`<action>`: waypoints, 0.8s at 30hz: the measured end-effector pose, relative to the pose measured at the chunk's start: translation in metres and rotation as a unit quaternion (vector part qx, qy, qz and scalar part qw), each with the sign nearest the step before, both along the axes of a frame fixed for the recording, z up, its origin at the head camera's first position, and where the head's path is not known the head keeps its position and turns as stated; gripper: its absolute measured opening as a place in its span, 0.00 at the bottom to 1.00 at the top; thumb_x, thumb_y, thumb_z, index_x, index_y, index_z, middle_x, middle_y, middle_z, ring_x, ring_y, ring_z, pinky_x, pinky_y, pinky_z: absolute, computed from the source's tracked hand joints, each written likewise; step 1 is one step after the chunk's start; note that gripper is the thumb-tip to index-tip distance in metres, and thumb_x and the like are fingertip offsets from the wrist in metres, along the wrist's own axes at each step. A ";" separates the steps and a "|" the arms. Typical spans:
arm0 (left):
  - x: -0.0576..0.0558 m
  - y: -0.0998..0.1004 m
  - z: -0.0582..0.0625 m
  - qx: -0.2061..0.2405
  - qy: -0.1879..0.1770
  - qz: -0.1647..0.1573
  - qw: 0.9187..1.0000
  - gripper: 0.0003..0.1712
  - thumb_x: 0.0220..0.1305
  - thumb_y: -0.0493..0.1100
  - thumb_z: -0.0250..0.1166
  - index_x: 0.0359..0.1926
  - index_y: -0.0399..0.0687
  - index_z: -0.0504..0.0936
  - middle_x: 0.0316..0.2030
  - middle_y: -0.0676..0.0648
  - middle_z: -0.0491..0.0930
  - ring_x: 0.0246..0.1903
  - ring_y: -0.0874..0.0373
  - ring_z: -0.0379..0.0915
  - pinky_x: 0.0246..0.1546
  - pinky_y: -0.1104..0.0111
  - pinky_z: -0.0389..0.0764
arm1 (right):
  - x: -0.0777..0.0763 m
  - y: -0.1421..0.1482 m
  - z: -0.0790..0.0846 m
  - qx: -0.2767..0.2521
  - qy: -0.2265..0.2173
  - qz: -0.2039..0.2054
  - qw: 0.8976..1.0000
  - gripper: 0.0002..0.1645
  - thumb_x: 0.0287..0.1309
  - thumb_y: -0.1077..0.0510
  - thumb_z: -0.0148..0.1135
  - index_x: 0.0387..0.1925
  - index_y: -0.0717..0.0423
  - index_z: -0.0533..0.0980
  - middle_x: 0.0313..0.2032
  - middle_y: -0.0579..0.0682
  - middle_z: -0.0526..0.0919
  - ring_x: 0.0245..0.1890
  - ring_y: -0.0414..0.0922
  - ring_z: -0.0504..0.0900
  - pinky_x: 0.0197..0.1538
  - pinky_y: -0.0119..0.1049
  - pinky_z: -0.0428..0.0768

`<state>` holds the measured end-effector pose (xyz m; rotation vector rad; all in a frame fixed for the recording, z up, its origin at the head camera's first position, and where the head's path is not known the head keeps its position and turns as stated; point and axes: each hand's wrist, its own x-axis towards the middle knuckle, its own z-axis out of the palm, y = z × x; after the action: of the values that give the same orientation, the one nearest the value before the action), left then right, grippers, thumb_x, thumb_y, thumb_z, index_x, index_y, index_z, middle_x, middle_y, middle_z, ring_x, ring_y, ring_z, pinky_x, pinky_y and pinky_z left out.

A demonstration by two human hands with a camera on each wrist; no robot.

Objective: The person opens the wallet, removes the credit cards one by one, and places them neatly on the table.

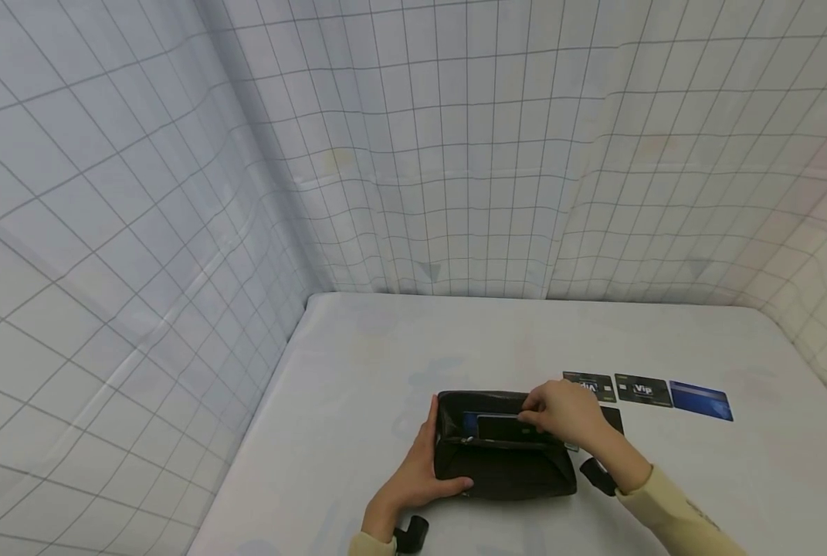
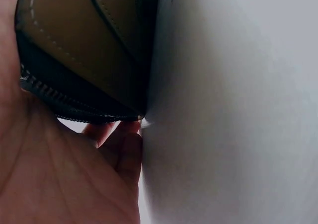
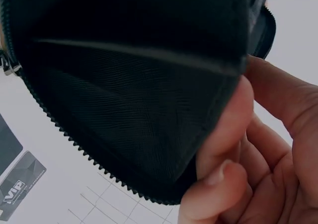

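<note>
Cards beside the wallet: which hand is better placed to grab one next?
Likely the right hand: it is nearer the cards, though it grips part of the wallet. The left hand holds the wallet's left side, farther away.

White table (image 1: 330,432): black wallet (image 1: 506,475), cards (image 1: 643,390) (rightmost blue)

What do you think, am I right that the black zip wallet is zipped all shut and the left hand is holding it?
The zipped-shut part is wrong: the black zip wallet is unzipped and gaping open, as the head view shows. The left hand is holding it.
</note>
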<state>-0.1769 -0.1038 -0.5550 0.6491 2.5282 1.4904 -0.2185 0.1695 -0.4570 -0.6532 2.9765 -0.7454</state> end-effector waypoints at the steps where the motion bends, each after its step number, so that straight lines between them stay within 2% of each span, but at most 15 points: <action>1: 0.000 0.000 0.000 0.002 -0.001 0.000 1.000 0.71 0.49 0.56 0.74 0.74 0.58 0.25 0.71 0.44 0.45 0.68 0.43 0.45 0.57 0.39 0.56 | 0.000 0.000 -0.001 0.000 0.002 -0.005 1.000 0.04 0.51 0.52 0.71 0.26 0.47 0.84 0.12 0.33 0.73 0.11 0.32 0.69 0.14 0.32 0.66; 10: 0.000 0.000 -0.002 0.006 -0.009 0.000 1.000 0.71 0.50 0.55 0.74 0.74 0.60 0.25 0.72 0.45 0.43 0.69 0.43 0.44 0.57 0.39 0.56 | -0.001 -0.002 -0.005 -0.004 0.019 -0.027 0.999 0.07 0.48 0.53 0.73 0.22 0.45 0.81 0.11 0.33 0.71 0.12 0.32 0.68 0.15 0.33 0.66; 19: 0.000 0.000 -0.001 0.006 -0.011 0.001 1.000 0.71 0.49 0.55 0.74 0.74 0.61 0.25 0.72 0.45 0.43 0.69 0.42 0.43 0.57 0.38 0.56 | -0.001 -0.006 -0.015 0.033 0.025 -0.058 0.997 0.08 0.42 0.49 0.76 0.23 0.45 0.83 0.15 0.35 0.75 0.14 0.34 0.69 0.16 0.33 0.67; 24: -0.001 0.000 -0.001 0.006 -0.008 0.002 1.000 0.71 0.49 0.55 0.74 0.74 0.61 0.25 0.72 0.45 0.43 0.69 0.42 0.44 0.57 0.38 0.56 | -0.001 -0.008 -0.018 0.036 0.036 -0.068 0.996 0.10 0.41 0.49 0.77 0.21 0.44 0.81 0.14 0.35 0.73 0.12 0.35 0.67 0.15 0.33 0.66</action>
<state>-0.1780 -0.1040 -0.5563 0.6325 2.5122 1.5056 -0.2191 0.1616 -0.4746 -0.4899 3.1232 -0.6292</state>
